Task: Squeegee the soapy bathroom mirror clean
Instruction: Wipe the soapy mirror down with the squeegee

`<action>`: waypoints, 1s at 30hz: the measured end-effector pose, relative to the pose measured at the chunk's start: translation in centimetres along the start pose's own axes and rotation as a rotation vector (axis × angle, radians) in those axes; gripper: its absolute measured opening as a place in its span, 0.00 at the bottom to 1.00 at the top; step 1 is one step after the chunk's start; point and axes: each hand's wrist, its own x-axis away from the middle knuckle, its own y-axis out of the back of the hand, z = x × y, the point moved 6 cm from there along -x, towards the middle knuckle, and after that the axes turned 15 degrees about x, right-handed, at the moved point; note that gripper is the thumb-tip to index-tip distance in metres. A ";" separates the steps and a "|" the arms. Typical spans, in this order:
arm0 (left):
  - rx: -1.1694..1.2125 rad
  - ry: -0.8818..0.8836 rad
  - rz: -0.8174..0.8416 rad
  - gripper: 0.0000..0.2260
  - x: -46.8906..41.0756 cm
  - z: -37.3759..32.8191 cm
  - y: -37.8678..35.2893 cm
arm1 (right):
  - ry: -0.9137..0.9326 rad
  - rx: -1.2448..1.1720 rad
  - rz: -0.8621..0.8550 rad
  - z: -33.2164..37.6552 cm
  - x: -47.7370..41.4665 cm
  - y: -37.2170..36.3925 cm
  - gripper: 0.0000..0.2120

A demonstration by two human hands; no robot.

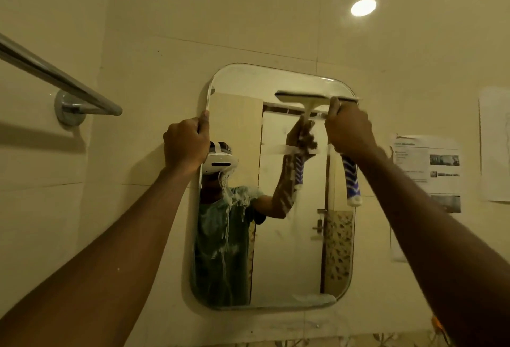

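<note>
A rounded rectangular mirror (292,250) hangs on the cream tiled wall. Soap foam runs down its left-centre part and lies along its bottom edge. My left hand (185,145) grips the mirror's left edge near the top. My right hand (348,131) is closed around the handle of a white squeegee (306,97). The squeegee's blade lies flat against the glass near the top right. Its blue-and-white patterned handle end sticks out below my fist.
A chrome towel rail (55,76) juts from the wall at the left. Printed paper sheets (430,167) are stuck to the wall right of the mirror. A bright light spot (363,7) shines on the tiles above.
</note>
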 end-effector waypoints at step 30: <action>0.047 0.075 -0.043 0.24 0.9 0.0 0.3 | -0.074 0.105 0.283 -2.8 10.1 -2.6 0.26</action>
